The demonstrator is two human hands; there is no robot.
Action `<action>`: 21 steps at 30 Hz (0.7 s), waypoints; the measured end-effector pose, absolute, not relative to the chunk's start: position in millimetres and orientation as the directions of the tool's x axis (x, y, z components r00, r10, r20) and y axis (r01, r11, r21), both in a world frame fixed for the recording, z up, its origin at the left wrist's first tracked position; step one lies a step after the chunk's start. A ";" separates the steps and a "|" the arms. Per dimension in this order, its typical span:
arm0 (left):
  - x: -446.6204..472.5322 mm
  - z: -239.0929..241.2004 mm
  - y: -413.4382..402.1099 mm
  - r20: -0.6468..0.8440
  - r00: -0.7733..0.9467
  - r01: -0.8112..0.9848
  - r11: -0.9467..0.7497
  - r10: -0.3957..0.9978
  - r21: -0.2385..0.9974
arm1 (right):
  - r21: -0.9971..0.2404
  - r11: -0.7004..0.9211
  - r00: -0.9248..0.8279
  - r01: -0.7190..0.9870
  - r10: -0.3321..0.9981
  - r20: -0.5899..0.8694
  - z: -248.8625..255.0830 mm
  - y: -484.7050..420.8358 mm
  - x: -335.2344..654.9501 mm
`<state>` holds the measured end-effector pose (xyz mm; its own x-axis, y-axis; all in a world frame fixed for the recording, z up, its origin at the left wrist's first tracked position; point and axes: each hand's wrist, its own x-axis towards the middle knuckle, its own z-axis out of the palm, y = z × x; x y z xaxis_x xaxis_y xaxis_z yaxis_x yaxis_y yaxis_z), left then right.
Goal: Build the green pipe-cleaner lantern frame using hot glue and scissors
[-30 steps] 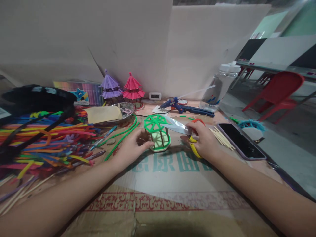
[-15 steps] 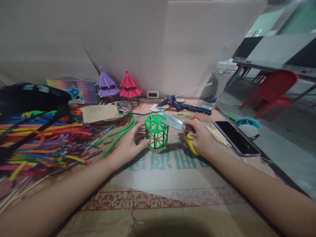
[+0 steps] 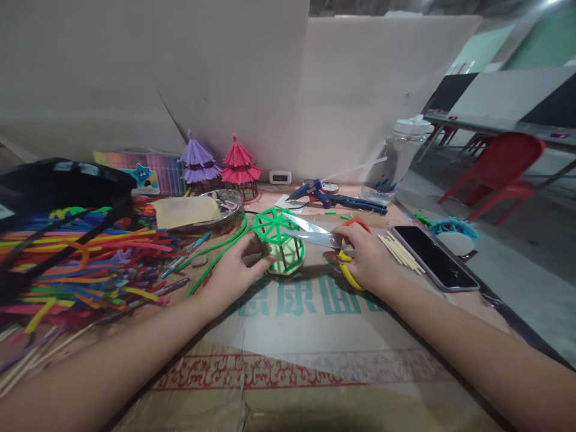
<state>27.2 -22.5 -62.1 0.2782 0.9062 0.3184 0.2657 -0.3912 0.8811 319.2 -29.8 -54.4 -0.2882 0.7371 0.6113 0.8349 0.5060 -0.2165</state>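
Observation:
A small pavilion frame (image 3: 279,243), with green pipe-cleaner top and base and dark brown posts, tilts a little to the left on the cardboard. My left hand (image 3: 240,267) grips it by its left side, thumb at the base and fingers partly hidden behind it. My right hand (image 3: 364,255) is closed around the orange and yellow handles of a pair of scissors (image 3: 321,237). The blades are parted and point left, their tips at the right side of the frame's green top. Whether they touch it I cannot tell.
Many coloured pipe cleaners (image 3: 90,258) lie left. Behind stand a purple pavilion (image 3: 200,159), a red pavilion (image 3: 240,162), a metal dish (image 3: 231,204), a glue gun (image 3: 315,191) and a water bottle (image 3: 393,159). Wooden sticks (image 3: 400,252) and a phone (image 3: 434,257) lie right.
The pavilion frame has tipped left in my left hand. The scissors' blades have spread apart, and their tips have come to the frame's top. The view has shifted slightly.

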 end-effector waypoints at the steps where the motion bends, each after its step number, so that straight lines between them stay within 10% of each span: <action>1: 27.1 -62.2 -22.7 0.327 0.268 0.252 -0.393 0.906 0.884 | -0.209 0.499 -0.289 0.841 0.741 0.606 -54.3 -30.1 318.9; 21: 30.9 -52.4 -26.8 0.358 0.262 0.327 -0.431 0.896 0.841 | -0.148 0.482 -0.306 0.864 0.735 0.605 -57.9 -34.3 316.8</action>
